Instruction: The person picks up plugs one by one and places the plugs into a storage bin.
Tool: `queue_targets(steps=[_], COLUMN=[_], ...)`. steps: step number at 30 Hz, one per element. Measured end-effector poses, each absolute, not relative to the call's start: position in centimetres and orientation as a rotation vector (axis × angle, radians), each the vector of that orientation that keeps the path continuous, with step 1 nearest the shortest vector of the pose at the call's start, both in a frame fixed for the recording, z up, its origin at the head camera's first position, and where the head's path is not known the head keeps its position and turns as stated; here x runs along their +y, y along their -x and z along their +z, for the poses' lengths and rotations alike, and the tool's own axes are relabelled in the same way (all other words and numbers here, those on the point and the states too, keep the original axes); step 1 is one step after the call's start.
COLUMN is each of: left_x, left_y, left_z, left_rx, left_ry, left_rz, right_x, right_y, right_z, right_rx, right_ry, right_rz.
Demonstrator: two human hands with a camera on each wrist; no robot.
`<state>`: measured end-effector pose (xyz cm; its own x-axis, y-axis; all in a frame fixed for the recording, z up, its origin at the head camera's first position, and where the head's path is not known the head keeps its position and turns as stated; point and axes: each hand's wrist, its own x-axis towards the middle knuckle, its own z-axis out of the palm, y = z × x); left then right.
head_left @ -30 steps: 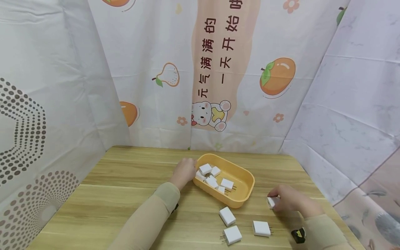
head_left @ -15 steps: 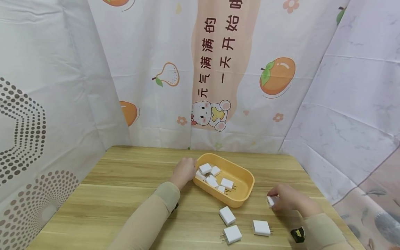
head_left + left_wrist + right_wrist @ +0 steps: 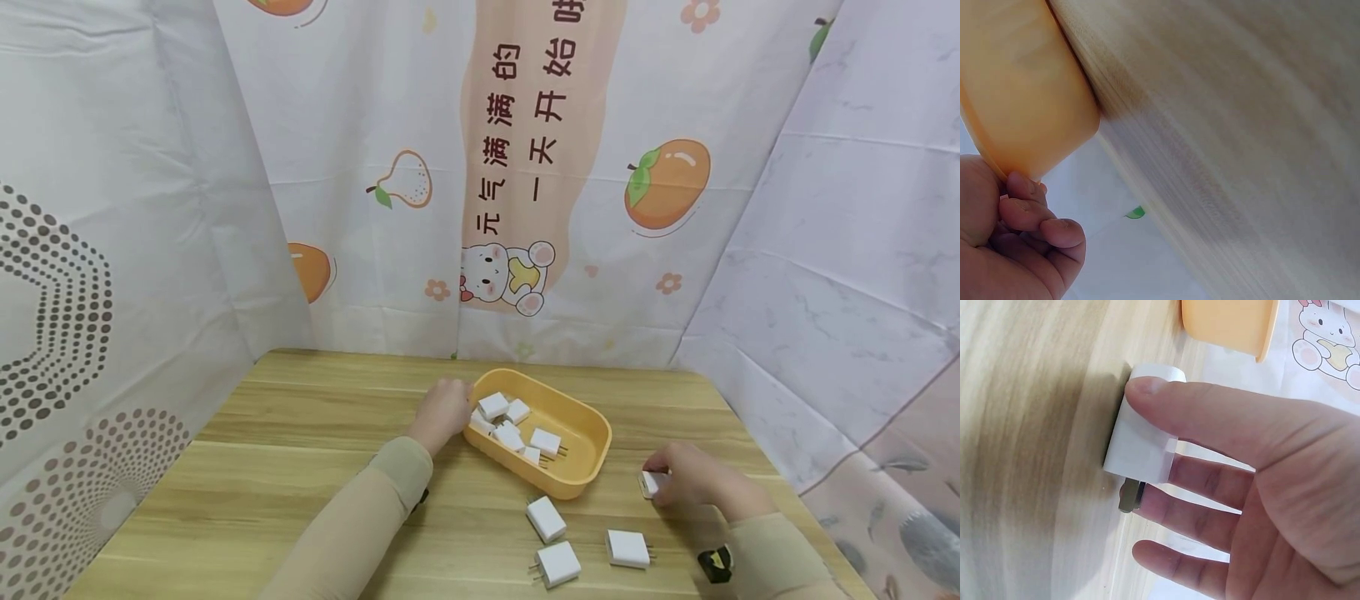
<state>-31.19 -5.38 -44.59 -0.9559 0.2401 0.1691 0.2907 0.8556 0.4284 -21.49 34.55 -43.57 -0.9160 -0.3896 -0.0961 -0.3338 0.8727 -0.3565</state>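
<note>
A white charger plug with metal prongs is pinched between the thumb and fingers of my right hand, close over the wood at the table's right side. My left hand grips the rim of a yellow plastic basket at its left end. In the left wrist view, thumb and curled fingers meet at that rim. Several white charger plugs, one of them a plug with prongs pointing right, lie inside the basket, mostly at its left end.
Three more plugs lie on the wooden table in front of the basket: an upper plug, a lower plug and a right plug. Printed curtains hang behind the table and along both sides.
Both hands keep nearly the same places. The plug in my right hand has tilted very slightly; the basket and the loose plugs stay where they were.
</note>
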Motion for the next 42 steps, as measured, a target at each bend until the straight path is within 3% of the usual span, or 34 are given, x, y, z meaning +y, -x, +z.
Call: queue_targets(steps=[20, 42], left_x=[-5.3, -5.3], left_y=[31.0, 30.9], left_z=[-44.6, -44.5], left_rx=[-2.909, -2.916], left_ry=[0.471, 0.452], left_rz=[-0.628, -0.655], right_x=[35.0, 34.7], right_y=[21.8, 21.6], right_z=[-41.4, -37.8], right_rx=[2.919, 2.971], right_ry=[0.702, 0.648], right_rz=[-0.472, -0.429])
